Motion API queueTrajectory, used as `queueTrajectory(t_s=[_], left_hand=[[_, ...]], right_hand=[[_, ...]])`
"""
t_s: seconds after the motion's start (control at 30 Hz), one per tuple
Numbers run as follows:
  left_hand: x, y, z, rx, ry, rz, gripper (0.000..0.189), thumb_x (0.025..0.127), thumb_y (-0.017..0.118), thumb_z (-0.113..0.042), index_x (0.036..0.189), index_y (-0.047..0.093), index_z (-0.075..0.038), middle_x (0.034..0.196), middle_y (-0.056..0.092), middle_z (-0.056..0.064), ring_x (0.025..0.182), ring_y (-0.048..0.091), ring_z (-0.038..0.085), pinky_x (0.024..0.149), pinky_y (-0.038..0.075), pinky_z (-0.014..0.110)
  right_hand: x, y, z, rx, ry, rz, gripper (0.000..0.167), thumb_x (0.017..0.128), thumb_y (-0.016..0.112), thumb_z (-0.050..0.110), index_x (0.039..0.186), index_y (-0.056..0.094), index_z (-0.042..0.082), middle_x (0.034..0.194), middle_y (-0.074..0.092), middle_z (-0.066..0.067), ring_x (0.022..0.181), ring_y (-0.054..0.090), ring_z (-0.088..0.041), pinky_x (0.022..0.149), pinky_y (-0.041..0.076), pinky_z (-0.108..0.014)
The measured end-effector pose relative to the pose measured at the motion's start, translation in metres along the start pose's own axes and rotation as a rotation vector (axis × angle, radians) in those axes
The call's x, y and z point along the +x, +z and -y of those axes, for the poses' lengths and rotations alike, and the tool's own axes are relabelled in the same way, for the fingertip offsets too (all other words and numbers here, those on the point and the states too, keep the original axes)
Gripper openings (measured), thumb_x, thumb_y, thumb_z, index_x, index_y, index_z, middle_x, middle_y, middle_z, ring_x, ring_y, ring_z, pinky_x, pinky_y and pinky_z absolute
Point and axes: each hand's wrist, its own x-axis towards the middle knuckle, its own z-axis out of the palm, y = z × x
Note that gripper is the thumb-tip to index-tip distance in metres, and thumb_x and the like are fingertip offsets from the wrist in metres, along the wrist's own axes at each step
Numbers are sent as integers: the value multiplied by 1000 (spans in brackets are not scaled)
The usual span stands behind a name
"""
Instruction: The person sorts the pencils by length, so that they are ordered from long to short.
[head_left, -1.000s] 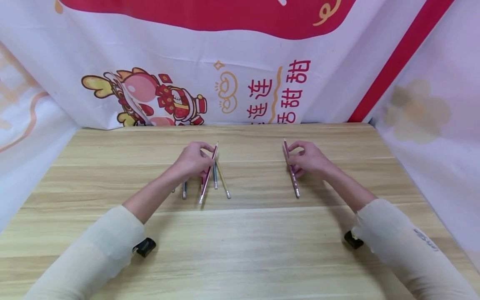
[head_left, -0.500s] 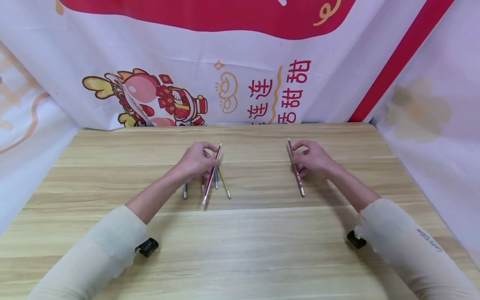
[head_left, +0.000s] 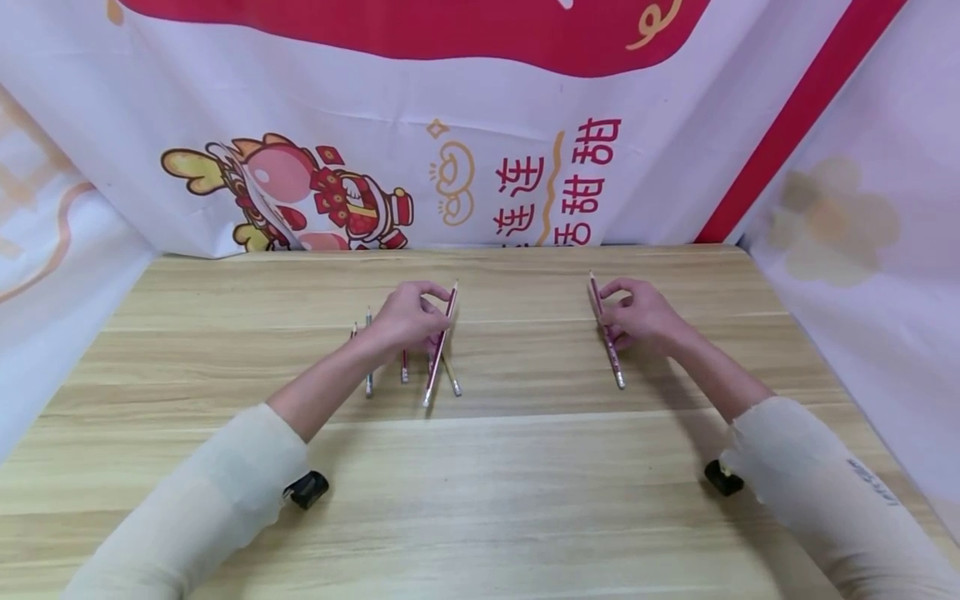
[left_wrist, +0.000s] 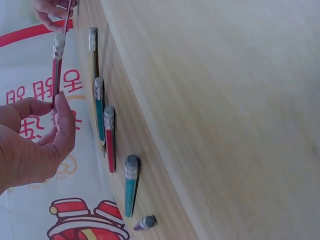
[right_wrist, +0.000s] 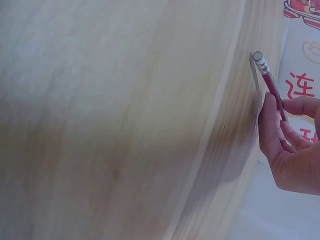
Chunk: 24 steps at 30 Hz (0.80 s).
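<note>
In the head view my left hand (head_left: 411, 317) pinches a dark red pencil (head_left: 437, 360) between thumb and fingers, its eraser end toward me. That pencil is raised above several others lying on the table. Among those are a yellow pencil (head_left: 452, 377), a blue-green pencil (left_wrist: 131, 186) and a red pencil (left_wrist: 110, 140), partly hidden by my left hand and forearm in the head view. Farther right, my right hand (head_left: 637, 313) pinches another dark red pencil (head_left: 609, 346), its eraser end also toward me. The right wrist view shows its metal ferrule and grey eraser (right_wrist: 258, 56).
The wooden table (head_left: 480, 500) spreads out in front of me. A white printed cloth (head_left: 480, 92) hangs along its back edge, and more cloth (head_left: 862, 292) hangs at the right side. A black clip-like piece (head_left: 307, 489) sits by the left sleeve, another (head_left: 723, 477) by the right.
Both hands have moved to the right, each carrying its pencil. More of the pencils lying at the left now shows, while my left hand and its pencil cover more of the yellow one.
</note>
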Motion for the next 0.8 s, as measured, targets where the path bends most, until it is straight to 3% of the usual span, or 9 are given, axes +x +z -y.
queueTrajectory(t_s=[0.3, 0.53, 0.8], left_hand=[[3, 9, -4, -45, 9, 11, 46, 93, 63, 9, 138, 55, 2, 109, 66, 28, 62, 60, 16, 55, 63, 27], [6, 15, -6, -50, 3, 13, 45, 94, 64, 9, 138, 55, 1, 116, 66, 31, 64, 62, 17, 56, 64, 27], [6, 20, -9, -57, 1, 20, 45, 95, 65, 8, 138, 56, 0, 112, 66, 28, 65, 62, 18, 56, 64, 27]], right_hand=[[-6, -17, -5, -103, 21, -14, 45, 98, 65, 1, 138, 47, -6, 88, 66, -14, 70, 67, -18, 66, 68, -37], [-7, -29, -15, -92, 14, -32, 44, 97, 65, -1, 137, 47, -7, 85, 66, -11, 68, 65, -16, 63, 66, -34], [-9, -44, -24, -106, 22, -63, 44, 97, 64, -2, 138, 47, -8, 84, 66, -10, 67, 66, -16, 61, 66, -34]])
